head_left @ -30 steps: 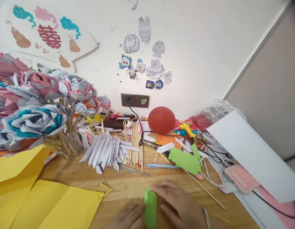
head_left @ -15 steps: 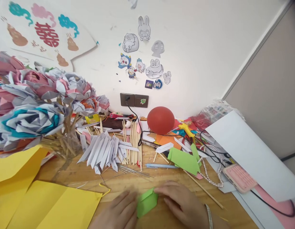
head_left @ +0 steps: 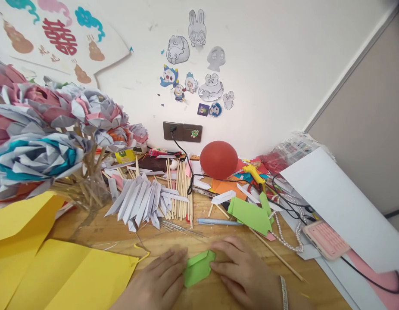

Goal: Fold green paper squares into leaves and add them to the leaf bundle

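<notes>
A small piece of folded green paper [head_left: 198, 268] lies on the wooden table directly before me, a folded strip along its upper edge and slanted corners at its right end. My left hand [head_left: 162, 275] rests against the paper's left end, fingers held together and partly covering it. At the opposite end, my right hand [head_left: 238, 269] has bent fingers pressed on the right corner; its thumb is lower down. A sparkly bracelet [head_left: 284, 292] circles the right wrist. Beyond the hands lie more green paper pieces [head_left: 251, 214] and a light blue pen [head_left: 219, 222].
Yellow paper sheets [head_left: 73, 275] cover the left front, below a bunch of paper flowers [head_left: 38, 157]. Folded white strips [head_left: 139, 200] and wooden sticks [head_left: 180, 189] sit mid-table. Behind are a red balloon [head_left: 219, 159] and a yellow glue gun [head_left: 254, 174]. A pink calculator-like device [head_left: 326, 240] lies right.
My view has tipped slightly downward. The green paper has turned a little, and my right fingers now press on its right end. Both hands remain at the paper.
</notes>
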Demonstrator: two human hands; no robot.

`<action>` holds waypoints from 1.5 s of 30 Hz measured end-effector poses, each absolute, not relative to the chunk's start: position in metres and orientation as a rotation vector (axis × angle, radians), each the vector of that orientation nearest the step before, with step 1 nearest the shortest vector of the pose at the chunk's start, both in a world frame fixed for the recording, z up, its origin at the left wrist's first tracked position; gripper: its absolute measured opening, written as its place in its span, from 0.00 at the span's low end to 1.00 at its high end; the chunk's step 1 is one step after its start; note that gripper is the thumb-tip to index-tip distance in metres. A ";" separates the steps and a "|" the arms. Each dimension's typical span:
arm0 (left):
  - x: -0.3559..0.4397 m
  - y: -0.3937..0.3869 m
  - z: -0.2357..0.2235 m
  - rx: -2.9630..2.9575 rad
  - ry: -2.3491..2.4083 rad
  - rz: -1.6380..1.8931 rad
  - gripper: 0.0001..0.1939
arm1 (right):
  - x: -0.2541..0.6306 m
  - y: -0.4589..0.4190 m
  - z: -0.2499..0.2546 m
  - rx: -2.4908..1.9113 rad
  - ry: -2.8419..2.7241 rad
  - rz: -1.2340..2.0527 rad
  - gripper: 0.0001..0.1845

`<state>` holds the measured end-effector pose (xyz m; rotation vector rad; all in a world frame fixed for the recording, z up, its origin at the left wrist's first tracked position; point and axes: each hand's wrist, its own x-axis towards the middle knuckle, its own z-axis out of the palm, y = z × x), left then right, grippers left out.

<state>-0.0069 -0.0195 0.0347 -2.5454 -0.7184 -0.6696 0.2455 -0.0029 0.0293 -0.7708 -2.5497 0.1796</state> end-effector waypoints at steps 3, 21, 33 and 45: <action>-0.004 -0.019 0.018 -2.500 -0.721 -0.842 0.20 | 0.242 -0.004 0.024 -0.703 -2.531 0.152 0.11; 0.001 -0.026 0.023 -2.590 -0.812 -0.822 0.19 | 0.238 -0.004 0.023 -0.736 -2.531 -0.028 0.13; -0.002 -0.022 0.030 -2.648 -0.736 -0.775 0.17 | 0.236 -0.006 0.022 -0.733 -2.423 -0.081 0.11; -0.007 -0.021 0.006 -2.656 -0.774 -0.859 0.17 | 0.236 -0.002 0.008 -0.658 -2.557 -0.166 0.16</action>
